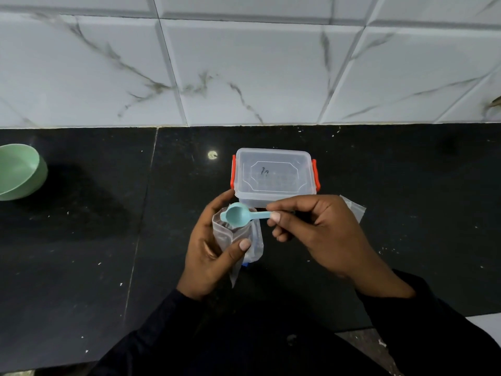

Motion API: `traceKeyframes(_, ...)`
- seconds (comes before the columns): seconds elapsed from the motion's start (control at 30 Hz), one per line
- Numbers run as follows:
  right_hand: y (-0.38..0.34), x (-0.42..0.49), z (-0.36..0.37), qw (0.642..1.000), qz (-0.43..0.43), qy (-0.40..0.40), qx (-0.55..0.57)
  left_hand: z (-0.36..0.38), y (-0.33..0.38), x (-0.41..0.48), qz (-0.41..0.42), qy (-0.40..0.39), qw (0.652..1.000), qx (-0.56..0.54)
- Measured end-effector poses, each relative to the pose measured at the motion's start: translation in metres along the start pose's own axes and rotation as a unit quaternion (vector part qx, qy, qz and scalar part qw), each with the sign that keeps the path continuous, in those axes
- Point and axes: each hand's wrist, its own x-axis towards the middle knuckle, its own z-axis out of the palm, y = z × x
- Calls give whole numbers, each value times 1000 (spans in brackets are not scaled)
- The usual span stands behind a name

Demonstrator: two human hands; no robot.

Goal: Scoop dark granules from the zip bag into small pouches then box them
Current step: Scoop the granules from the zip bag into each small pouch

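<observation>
My left hand point(211, 251) grips a small clear plastic pouch point(235, 240) upright over the black counter, thumb across its front. My right hand point(317, 234) pinches the handle of a light blue plastic spoon point(238, 216); its bowl looks empty and sits at the pouch's open mouth. Just behind them stands a clear plastic box point(273, 173) with orange side clips, its lid on. Part of another clear plastic bag point(353, 208) shows behind my right hand. No dark granules are plainly visible.
A green bowl point(19, 172) sits at the far left of the black counter point(81, 240). A white marble-tiled wall point(244, 63) rises behind the counter. The counter's front edge runs near my sleeves at the lower right.
</observation>
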Motion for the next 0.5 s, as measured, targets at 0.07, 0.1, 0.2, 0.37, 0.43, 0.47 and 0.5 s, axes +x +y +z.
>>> traceKeyframes(0.07, 0, 1, -1, 999, 20, 7, 36, -4, -2, -1, 4, 7, 1000, -3)
traceKeyframes(0.1, 2, 3, -1, 998, 28, 15, 48, -7, -2, -1, 3, 14, 1000, -6)
traceKeyframes(0.2, 16, 8, -5, 995, 59, 47, 60, -21, -7, -4, -3, 43, 999, -19)
traceKeyframes(0.37, 75, 19, -6, 992, 89, 81, -42, -49, -20, -16, -13, 78, 997, 11)
traceKeyframes(0.43, 102, 21, -1, 985, 70, 75, -139, -52, -27, -25, -31, 77, 996, 33)
traceKeyframes(0.47, 112, 22, 2, 980, 47, 65, -184, -52, -32, -28, -43, 71, 995, 50)
traceKeyframes(0.5, 121, 24, 7, 973, 15, 51, -226, -52, -37, -32, -55, 61, 994, 66)
